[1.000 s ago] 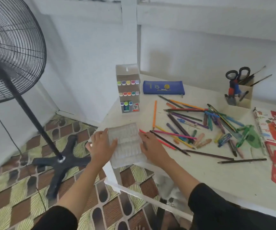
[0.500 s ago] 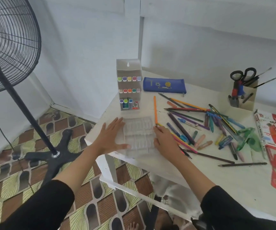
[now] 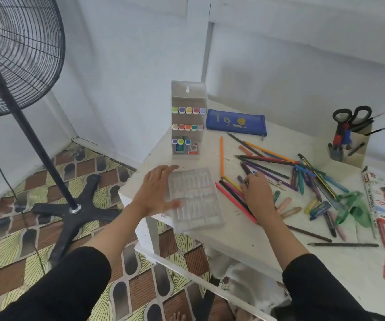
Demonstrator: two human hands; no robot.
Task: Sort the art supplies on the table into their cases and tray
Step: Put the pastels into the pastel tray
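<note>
In the head view, the sorting is judged barely begun; the clear tray lies flat at the near corner of the desk with its compartments seemingly unfilled. The left hand is laid on the tray's left edge with fingers straight and spread. The right hand is curled down among the loose pencils; whether anything is pinched cannot be told. The upright marker case is partly stocked; the blue pencil case lies beside it, zipped or not unclear. Pencils, pens and crayons are scattered across the middle, all left to be sorted. The desk is white and scuffed, set against pale walls; a black fan stands on patterned floor tiles.
</note>
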